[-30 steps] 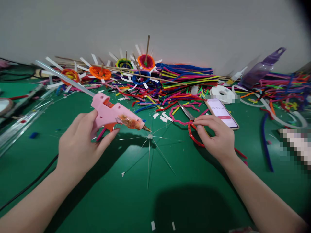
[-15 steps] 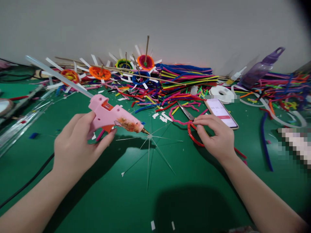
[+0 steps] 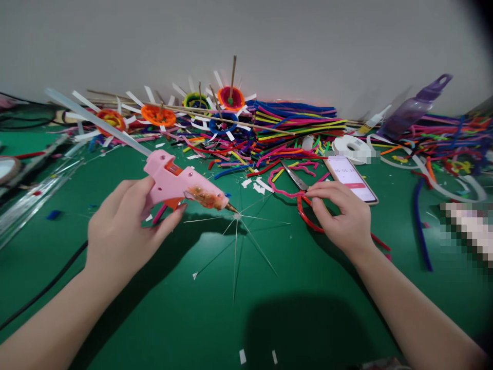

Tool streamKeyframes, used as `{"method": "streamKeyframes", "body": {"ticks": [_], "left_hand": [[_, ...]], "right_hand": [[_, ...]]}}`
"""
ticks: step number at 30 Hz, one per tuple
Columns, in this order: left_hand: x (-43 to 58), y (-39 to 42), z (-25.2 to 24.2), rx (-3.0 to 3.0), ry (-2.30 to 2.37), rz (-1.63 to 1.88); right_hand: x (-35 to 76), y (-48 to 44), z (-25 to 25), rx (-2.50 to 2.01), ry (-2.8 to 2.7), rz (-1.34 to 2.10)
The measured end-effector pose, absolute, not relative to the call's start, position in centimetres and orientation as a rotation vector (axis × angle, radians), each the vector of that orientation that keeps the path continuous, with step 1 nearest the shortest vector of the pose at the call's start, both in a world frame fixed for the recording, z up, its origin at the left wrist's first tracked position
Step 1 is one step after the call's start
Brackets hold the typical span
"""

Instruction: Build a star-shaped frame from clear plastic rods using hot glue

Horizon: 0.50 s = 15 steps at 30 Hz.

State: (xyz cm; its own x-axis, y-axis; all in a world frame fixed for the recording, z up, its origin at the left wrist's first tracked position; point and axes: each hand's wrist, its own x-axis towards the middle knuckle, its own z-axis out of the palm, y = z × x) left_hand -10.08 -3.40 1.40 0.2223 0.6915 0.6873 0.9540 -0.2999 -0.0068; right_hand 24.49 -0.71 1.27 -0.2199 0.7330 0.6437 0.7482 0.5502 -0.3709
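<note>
My left hand (image 3: 125,226) is wrapped round a pink glue gun (image 3: 181,180) with a clear glue stick in its back. The gun's nozzle points down at the centre of a star of thin spokes (image 3: 236,217) on the green table. My right hand (image 3: 342,213) pinches the end of a wavy pink pipe cleaner (image 3: 283,192), to the right of the spokes. Red-handled scissors (image 3: 296,177) lie beneath that hand, their blades pointing to the upper left.
Behind lie pipe cleaners (image 3: 300,121), small woven pieces with white strips (image 3: 157,116) and wooden sticks. A phone (image 3: 352,180), a white ribbon roll (image 3: 351,149) and a purple bottle (image 3: 408,113) stand or lie at right. A black cord (image 3: 50,288) runs at left.
The glue gun and my left hand have shifted slightly right. My right hand has barely moved.
</note>
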Motion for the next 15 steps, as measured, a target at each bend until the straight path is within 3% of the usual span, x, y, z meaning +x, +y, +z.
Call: {"method": "streamKeyframes", "body": {"ticks": [15], "left_hand": [[-10.09,-3.43,1.35,-2.069,-1.523,-0.799]], "right_hand": [[24.36,-0.76,1.39,-1.196,-1.971,-0.011]]}}
